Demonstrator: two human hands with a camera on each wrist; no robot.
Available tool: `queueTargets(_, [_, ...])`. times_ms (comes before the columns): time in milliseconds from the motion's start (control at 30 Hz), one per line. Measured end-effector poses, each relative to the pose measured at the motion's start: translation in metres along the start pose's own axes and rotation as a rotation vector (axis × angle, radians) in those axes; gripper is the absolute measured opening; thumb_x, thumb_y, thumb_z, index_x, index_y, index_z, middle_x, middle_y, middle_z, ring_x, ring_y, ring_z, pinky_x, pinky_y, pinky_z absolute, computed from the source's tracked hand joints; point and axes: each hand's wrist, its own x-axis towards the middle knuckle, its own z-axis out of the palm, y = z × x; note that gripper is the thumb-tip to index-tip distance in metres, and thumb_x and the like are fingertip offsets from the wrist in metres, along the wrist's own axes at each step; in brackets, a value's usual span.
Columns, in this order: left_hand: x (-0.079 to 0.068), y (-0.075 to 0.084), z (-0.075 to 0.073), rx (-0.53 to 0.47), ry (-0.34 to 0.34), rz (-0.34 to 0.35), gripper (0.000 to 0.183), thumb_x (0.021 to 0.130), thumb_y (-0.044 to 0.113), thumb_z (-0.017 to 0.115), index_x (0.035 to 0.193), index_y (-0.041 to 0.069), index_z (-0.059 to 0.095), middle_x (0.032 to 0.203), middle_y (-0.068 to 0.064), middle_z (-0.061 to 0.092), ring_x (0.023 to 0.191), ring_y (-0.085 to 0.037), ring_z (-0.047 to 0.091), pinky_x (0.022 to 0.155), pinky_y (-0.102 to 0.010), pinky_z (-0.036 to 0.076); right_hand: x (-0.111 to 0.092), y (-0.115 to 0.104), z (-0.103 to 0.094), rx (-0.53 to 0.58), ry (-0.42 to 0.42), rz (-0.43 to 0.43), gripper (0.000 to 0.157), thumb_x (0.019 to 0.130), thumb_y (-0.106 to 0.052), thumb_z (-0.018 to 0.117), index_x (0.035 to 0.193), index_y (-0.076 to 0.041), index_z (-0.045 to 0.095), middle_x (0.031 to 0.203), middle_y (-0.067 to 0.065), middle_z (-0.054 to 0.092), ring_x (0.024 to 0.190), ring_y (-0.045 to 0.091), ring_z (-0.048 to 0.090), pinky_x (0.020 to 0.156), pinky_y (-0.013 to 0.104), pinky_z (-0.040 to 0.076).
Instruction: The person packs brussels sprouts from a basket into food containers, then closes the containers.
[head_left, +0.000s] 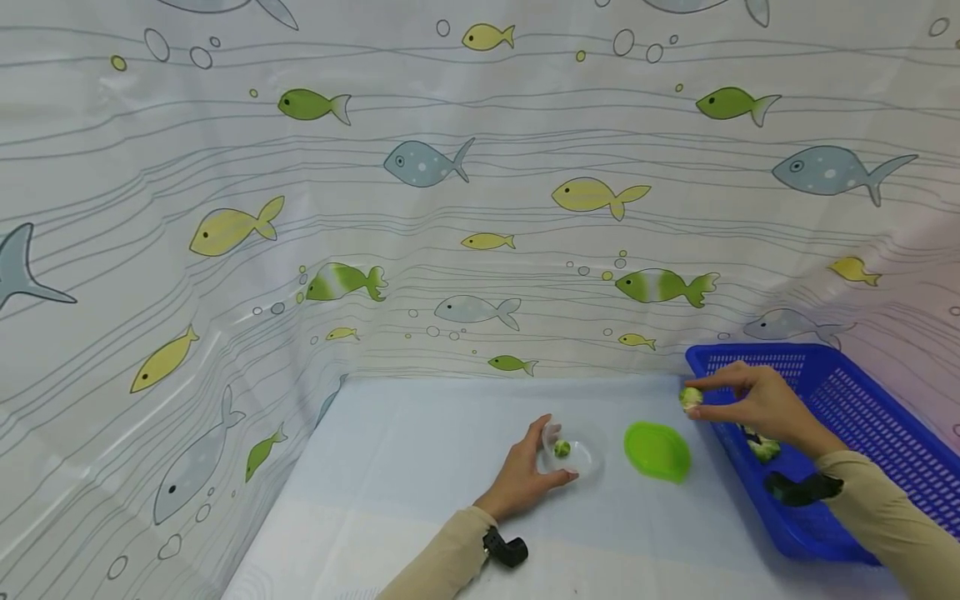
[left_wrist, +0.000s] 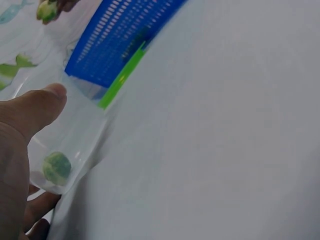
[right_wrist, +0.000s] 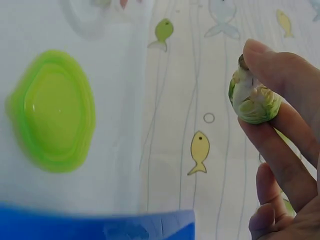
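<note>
A Brussels sprout [right_wrist: 254, 97] is pinched between the thumb and fingers of my right hand [head_left: 765, 404], raised over the near-left rim of the blue basket. My left hand [head_left: 525, 471] grips a clear plastic container [head_left: 588, 458] on the table, thumb on one side and fingers round the other. Inside that container lies another Brussels sprout [left_wrist: 57, 168]. Between the container and the basket sits a bright green lid [head_left: 657, 451], flat on the white surface.
The blue perforated basket [head_left: 813, 546] stands at the right, with pale green vegetable pieces [head_left: 763, 448] inside, partly hidden by the right arm. A fish-patterned curtain [head_left: 480, 208] rises behind the white table [head_left: 420, 433] and along its left side.
</note>
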Motion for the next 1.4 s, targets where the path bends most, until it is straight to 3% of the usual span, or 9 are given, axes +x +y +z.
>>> queueTargets(167, [0.0, 0.001, 0.0, 0.002, -0.004, 0.002, 0.098, 0.089, 0.044, 0.084, 0.165, 0.011, 0.031, 0.157, -0.004, 0.057, 0.148, -0.026, 0.051, 0.122, -0.05, 0.041, 0.004, -0.006, 0.011, 0.048, -0.005, -0.003, 0.04, 0.078, -0.028, 0.096, 0.115, -0.017, 0.085, 0.089, -0.002, 0.063, 0.075, 0.014, 0.04, 0.06, 0.034, 0.03])
queueTargets(433, [0.0, 0.0, 0.0, 0.005, -0.001, 0.004, 0.097, 0.089, 0.042, 0.085, 0.164, 0.011, 0.032, 0.156, -0.003, 0.058, 0.148, -0.024, 0.052, 0.122, -0.049, 0.041, 0.011, -0.02, 0.031, 0.123, -0.036, 0.022, 0.04, 0.079, -0.034, 0.095, 0.115, -0.02, 0.084, 0.096, 0.002, 0.069, 0.083, 0.015, 0.044, 0.065, 0.035, 0.033])
queueTargets(700, [0.0, 0.001, 0.001, 0.008, 0.006, -0.004, 0.097, 0.088, 0.041, 0.085, 0.164, 0.012, 0.033, 0.155, -0.002, 0.059, 0.147, -0.024, 0.052, 0.122, -0.049, 0.042, 0.019, -0.03, 0.054, 0.176, -0.033, -0.049, 0.038, 0.078, -0.028, 0.096, 0.113, -0.021, 0.085, 0.094, -0.001, 0.072, 0.086, 0.012, 0.05, 0.072, 0.032, 0.037])
queueTargets(1000, [0.001, 0.0, 0.001, 0.002, -0.003, -0.002, 0.098, 0.089, 0.044, 0.085, 0.164, 0.012, 0.032, 0.157, -0.003, 0.058, 0.148, -0.026, 0.051, 0.122, -0.051, 0.042, 0.026, -0.035, 0.082, 0.148, -0.042, -0.039, 0.041, 0.077, -0.035, 0.096, 0.115, -0.026, 0.085, 0.092, -0.008, 0.071, 0.089, 0.012, 0.051, 0.075, 0.032, 0.039])
queueTargets(1200, [0.002, -0.001, 0.001, 0.002, -0.002, -0.012, 0.098, 0.088, 0.045, 0.085, 0.164, 0.013, 0.032, 0.156, -0.002, 0.058, 0.147, -0.024, 0.052, 0.121, -0.051, 0.043, 0.029, -0.044, 0.101, 0.149, -0.063, -0.053, 0.04, 0.077, -0.038, 0.096, 0.113, -0.027, 0.085, 0.097, -0.007, 0.069, 0.093, 0.011, 0.053, 0.077, 0.032, 0.042])
queueTargets(1400, [0.002, 0.001, 0.0, 0.006, -0.009, -0.021, 0.099, 0.089, 0.046, 0.084, 0.165, 0.013, 0.031, 0.158, -0.003, 0.057, 0.148, -0.026, 0.051, 0.121, -0.053, 0.042, 0.029, -0.046, 0.119, 0.164, -0.11, -0.012, 0.04, 0.076, -0.04, 0.096, 0.113, -0.028, 0.085, 0.098, -0.006, 0.068, 0.095, 0.013, 0.053, 0.078, 0.033, 0.04])
